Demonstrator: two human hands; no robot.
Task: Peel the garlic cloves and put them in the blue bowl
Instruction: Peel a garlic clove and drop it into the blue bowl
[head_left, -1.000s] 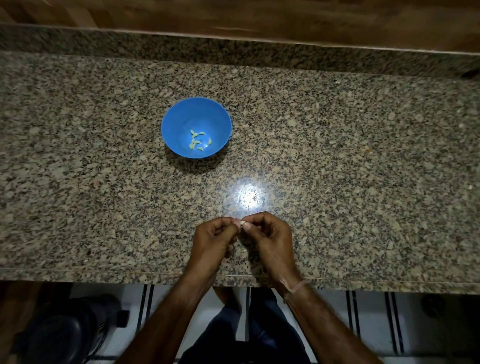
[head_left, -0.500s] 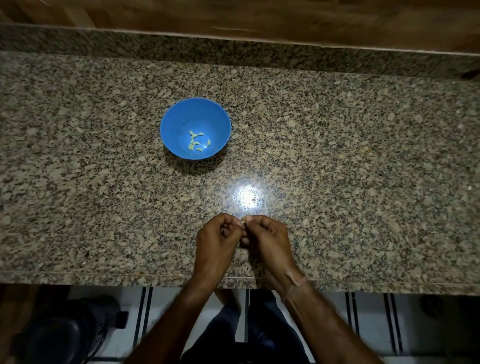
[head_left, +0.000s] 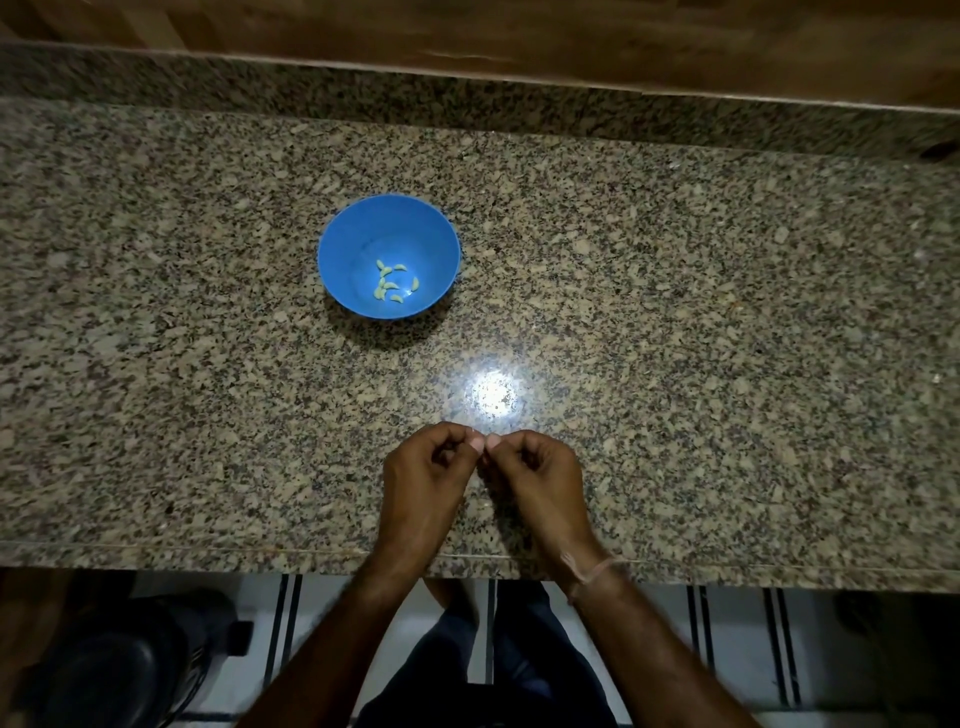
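Roughly eight cloves (head_left: 390, 285) lie in one blue bowl (head_left: 343, 254); two hands (head_left: 423, 478) (head_left: 543, 480) touch.

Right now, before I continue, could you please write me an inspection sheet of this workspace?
Surface: speckled granite counter, one bright glare spot.
Job's things: blue bowl upright, several peeled cloves inside.
Clutter: nothing seen.
Hands: left hand and right hand, fingers curled, fingertips meeting near the front edge, likely pinching a garlic clove; too small to confirm.
Cables: nothing seen.
Surroundings: wooden panel behind the counter; striped floor tiles and a dark object below.
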